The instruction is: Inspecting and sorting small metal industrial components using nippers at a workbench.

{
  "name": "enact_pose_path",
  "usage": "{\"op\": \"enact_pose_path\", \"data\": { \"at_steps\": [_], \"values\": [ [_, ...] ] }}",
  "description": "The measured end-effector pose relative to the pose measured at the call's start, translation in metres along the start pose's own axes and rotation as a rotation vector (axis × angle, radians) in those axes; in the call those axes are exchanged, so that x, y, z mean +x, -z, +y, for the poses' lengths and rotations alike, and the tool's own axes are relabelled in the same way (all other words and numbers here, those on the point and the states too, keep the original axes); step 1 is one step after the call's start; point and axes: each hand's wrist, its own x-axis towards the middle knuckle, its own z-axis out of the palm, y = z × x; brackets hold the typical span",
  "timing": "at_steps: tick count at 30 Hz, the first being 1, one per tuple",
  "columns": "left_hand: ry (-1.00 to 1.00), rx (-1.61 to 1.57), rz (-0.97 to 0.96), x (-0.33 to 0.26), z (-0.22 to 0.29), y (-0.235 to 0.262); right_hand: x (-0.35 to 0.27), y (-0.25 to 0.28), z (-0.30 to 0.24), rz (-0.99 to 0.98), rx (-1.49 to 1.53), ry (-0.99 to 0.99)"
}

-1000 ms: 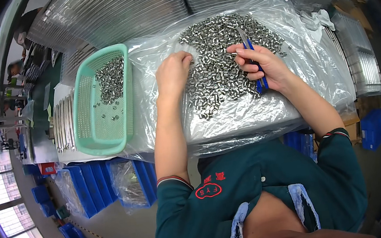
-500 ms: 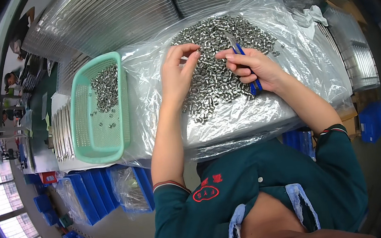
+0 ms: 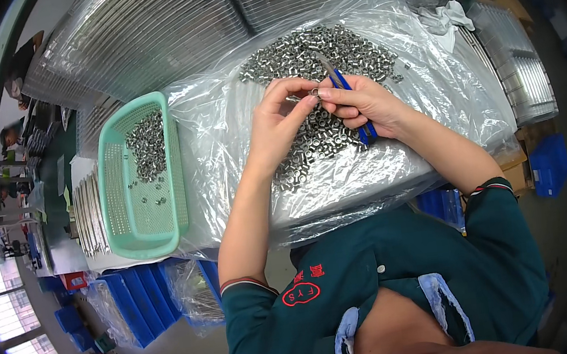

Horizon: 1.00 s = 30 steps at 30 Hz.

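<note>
Head view: pinches a small metal ring [image 3: 316, 94] between nearly closed thumb and forefinger of the left hand [image 3: 273, 126], right at the fingertips of the right hand [image 3: 372, 105]. Grips a blue-handled tool [image 3: 365, 133] in that right hand, with fingers curled around it. Works above a pile of metal pieces [image 3: 352, 44] on a clear plastic sheet [image 3: 439, 100], near a green basket [image 3: 175, 165].

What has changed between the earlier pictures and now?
The left hand moved rightward over the pile of metal rings, closing the gap to the right hand; their fingertips now meet at a small metal ring. The view also shifted slightly. The right hand keeps hold of the blue-handled pliers, and the green basket stays at the left.
</note>
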Motion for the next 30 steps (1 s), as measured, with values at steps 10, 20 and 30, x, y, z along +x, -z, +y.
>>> {"op": "enact_pose_path", "data": {
  "at_steps": [10,20,30],
  "values": [
    [-0.229,0.397,0.203,-0.005,0.005,-0.007,0.004,0.006,0.002,-0.042,0.081,-0.075],
    [-0.225,0.32,0.463,0.0,0.013,-0.004,0.003,0.004,-0.001,-0.082,0.226,-0.15],
    [-0.456,0.69,0.205,-0.001,0.006,-0.007,0.004,0.006,0.001,-0.065,0.24,-0.115]
  ]
}}
